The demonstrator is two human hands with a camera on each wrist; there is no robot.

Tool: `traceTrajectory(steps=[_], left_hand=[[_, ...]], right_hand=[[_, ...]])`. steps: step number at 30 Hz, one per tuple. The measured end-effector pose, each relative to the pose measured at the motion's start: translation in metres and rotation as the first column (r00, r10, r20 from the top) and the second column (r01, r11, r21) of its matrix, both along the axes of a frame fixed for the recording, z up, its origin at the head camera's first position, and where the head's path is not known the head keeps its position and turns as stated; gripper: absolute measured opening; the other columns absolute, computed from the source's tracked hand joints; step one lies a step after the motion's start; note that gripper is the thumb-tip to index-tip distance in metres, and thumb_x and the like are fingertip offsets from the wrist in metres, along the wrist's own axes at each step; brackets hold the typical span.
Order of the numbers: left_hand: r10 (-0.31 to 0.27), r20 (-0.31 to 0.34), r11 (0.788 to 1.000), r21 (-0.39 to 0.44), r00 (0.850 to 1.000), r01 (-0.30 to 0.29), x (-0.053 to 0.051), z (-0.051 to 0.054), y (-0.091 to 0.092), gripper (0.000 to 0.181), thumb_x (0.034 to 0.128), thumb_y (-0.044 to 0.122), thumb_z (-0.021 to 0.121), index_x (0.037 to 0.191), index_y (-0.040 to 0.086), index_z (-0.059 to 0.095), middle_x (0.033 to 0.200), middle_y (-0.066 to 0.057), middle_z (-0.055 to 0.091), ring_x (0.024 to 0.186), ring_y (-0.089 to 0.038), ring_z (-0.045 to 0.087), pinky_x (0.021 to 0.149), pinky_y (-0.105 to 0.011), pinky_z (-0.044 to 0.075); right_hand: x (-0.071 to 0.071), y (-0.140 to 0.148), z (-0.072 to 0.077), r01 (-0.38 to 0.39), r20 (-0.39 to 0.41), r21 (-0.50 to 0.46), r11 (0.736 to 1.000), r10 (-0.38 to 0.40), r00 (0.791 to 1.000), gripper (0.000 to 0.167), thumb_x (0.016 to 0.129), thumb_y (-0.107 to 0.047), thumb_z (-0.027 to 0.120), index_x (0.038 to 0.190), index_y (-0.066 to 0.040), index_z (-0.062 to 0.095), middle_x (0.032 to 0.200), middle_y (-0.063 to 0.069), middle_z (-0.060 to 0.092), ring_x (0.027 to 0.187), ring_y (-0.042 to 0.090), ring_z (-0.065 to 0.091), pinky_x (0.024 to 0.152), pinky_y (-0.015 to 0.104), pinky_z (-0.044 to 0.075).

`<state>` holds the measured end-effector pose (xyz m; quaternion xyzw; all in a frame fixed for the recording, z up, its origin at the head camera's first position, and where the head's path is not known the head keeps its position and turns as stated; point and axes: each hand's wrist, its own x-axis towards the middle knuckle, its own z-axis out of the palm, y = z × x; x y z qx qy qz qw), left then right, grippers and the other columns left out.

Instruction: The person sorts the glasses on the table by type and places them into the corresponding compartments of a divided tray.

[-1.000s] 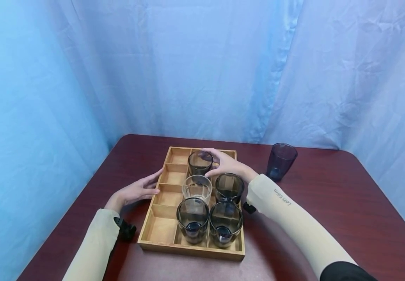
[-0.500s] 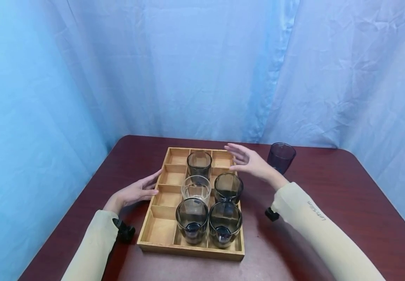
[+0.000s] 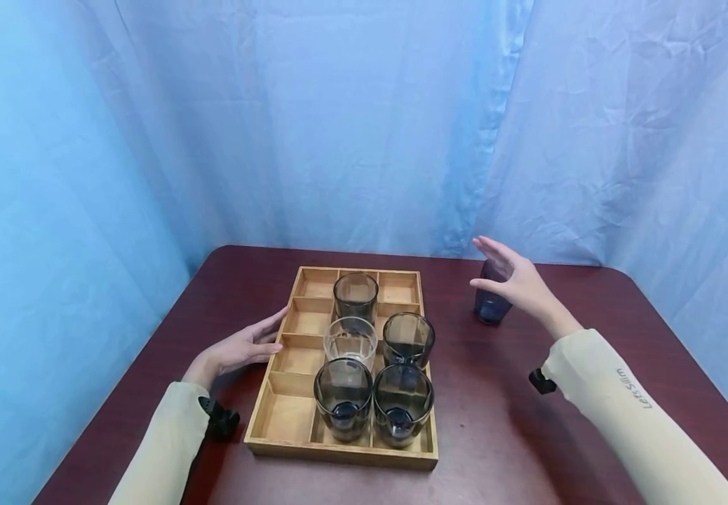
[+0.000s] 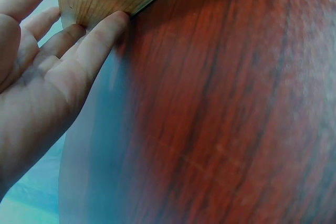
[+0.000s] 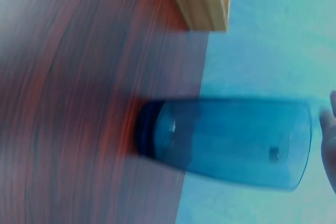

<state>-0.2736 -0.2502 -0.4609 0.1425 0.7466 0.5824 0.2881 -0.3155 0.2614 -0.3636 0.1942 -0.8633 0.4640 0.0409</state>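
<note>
A dark blue tumbler (image 3: 490, 306) stands upright on the table at the back right. In the right wrist view the same tumbler (image 5: 226, 142) looks tinted and see-through. My right hand (image 3: 520, 282) is at its rim, thumb and fingers spread apart; in the head view it hides part of the glass. Left of it lies a wooden compartment tray (image 3: 339, 454). My left hand (image 3: 244, 348) touches the tray's left side with extended fingers, and the left wrist view shows the fingertips (image 4: 119, 20) against the wood. Several smoky glasses, among them one (image 3: 355, 298), and a clear glass (image 3: 351, 342) stand in the tray.
The glasses fill parts of the tray's middle and right columns; the left column's compartments (image 3: 285, 417) hold nothing. Dark reddish table surface (image 3: 465, 428) lies between the tray and the right arm. Pale blue curtains (image 3: 351, 140) hang behind the table.
My right hand has left the rear smoky glass in the tray and moved right to the blue tumbler. The left hand stays at the tray's side.
</note>
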Motion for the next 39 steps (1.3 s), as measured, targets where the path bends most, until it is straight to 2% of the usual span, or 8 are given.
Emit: traceTrajectory(steps=[2, 5, 10, 17, 22, 29, 33, 39], left_hand=[[0.002, 0.000, 1.000, 0.001, 1.000, -0.002, 0.000, 0.000, 0.000, 0.083, 0.0983, 0.015, 0.057, 0.157, 0.032, -0.001, 0.164, -0.014, -0.006, 0.150, -0.040, 0.004, 0.112, -0.053, 0.034], [0.001, -0.004, 1.000, 0.002, 1.000, -0.001, 0.000, 0.000, -0.001, 0.084, 0.0983, 0.016, 0.057, 0.157, 0.032, -0.001, 0.164, -0.014, -0.006, 0.150, -0.040, 0.005, 0.112, -0.053, 0.034], [-0.004, -0.009, 1.000, 0.004, 1.000, 0.004, 0.000, 0.000, -0.002, 0.083, 0.0985, 0.015, 0.056, 0.157, 0.032, -0.001, 0.164, -0.015, -0.006, 0.150, -0.041, 0.006, 0.112, -0.054, 0.034], [0.003, -0.014, 1.000, -0.008, 1.000, -0.004, 0.002, 0.000, -0.002, 0.082, 0.0987, 0.015, 0.056, 0.157, 0.033, 0.000, 0.164, -0.014, -0.006, 0.150, -0.041, 0.006, 0.112, -0.054, 0.033], [0.003, -0.023, 1.000, -0.011, 1.000, -0.003, 0.001, 0.000, -0.002, 0.082, 0.0989, 0.016, 0.056, 0.156, 0.034, 0.001, 0.164, -0.013, -0.005, 0.150, -0.040, 0.005, 0.113, -0.054, 0.033], [0.002, -0.019, 1.000, -0.005, 1.000, -0.002, 0.000, -0.001, -0.003, 0.081, 0.0993, 0.016, 0.055, 0.156, 0.034, 0.000, 0.164, -0.013, -0.005, 0.150, -0.040, 0.005, 0.113, -0.054, 0.032], [0.005, -0.022, 1.000, -0.006, 1.000, -0.005, 0.001, -0.001, -0.003, 0.081, 0.0993, 0.016, 0.055, 0.156, 0.034, 0.000, 0.164, -0.014, -0.005, 0.150, -0.040, 0.006, 0.113, -0.055, 0.032], [0.007, -0.026, 1.000, -0.009, 1.000, -0.007, 0.001, -0.001, -0.003, 0.080, 0.0995, 0.016, 0.055, 0.156, 0.034, 0.001, 0.164, -0.014, -0.004, 0.150, -0.040, 0.007, 0.113, -0.055, 0.032]], right_hand=[[0.000, 0.008, -0.002, 0.063, -0.037, 0.038, 0.997, -0.062, 0.997, 0.084, 0.084, -0.027, 0.076, 0.154, -0.024, 0.029, 0.156, 0.001, 0.037, 0.146, 0.025, 0.031, 0.115, 0.049, 0.030], [0.000, 0.019, -0.009, 0.138, -0.082, 0.054, 0.989, -0.134, 0.988, 0.089, 0.082, -0.029, 0.078, 0.154, -0.029, 0.025, 0.158, -0.001, 0.034, 0.148, 0.023, 0.026, 0.116, 0.052, 0.027], [-0.001, 0.032, -0.024, 0.194, -0.081, 0.024, 0.981, -0.192, 0.978, 0.098, 0.083, -0.028, 0.078, 0.156, -0.030, 0.013, 0.162, 0.002, 0.023, 0.151, 0.022, 0.015, 0.118, 0.052, 0.022], [0.000, 0.040, -0.047, 0.231, 0.040, -0.153, 0.961, -0.227, 0.973, 0.095, 0.088, -0.018, 0.073, 0.158, -0.018, 0.008, 0.165, 0.007, 0.011, 0.152, 0.019, 0.006, 0.119, 0.017, 0.017], [0.000, 0.041, -0.057, 0.261, 0.101, -0.224, 0.939, -0.244, 0.965, 0.090, 0.090, -0.020, 0.070, 0.158, -0.017, 0.010, 0.164, 0.009, 0.011, 0.152, 0.017, 0.010, 0.117, 0.018, 0.023], [-0.003, 0.034, -0.061, 0.310, 0.191, -0.275, 0.910, -0.264, 0.945, 0.089, 0.089, -0.018, 0.071, 0.157, -0.013, 0.014, 0.161, 0.016, 0.020, 0.149, 0.021, 0.023, 0.101, 0.005, 0.037], [-0.004, 0.029, -0.059, 0.362, 0.194, -0.230, 0.903, -0.322, 0.927, 0.087, 0.089, -0.024, 0.072, 0.156, -0.010, 0.018, 0.158, 0.019, 0.028, 0.145, 0.025, 0.031, 0.092, 0.001, 0.040], [0.000, 0.024, -0.055, 0.420, 0.187, -0.184, 0.889, -0.388, 0.902, 0.087, 0.087, -0.031, 0.073, 0.154, -0.010, 0.023, 0.156, 0.017, 0.033, 0.142, 0.029, 0.036, 0.088, 0.001, 0.040]])
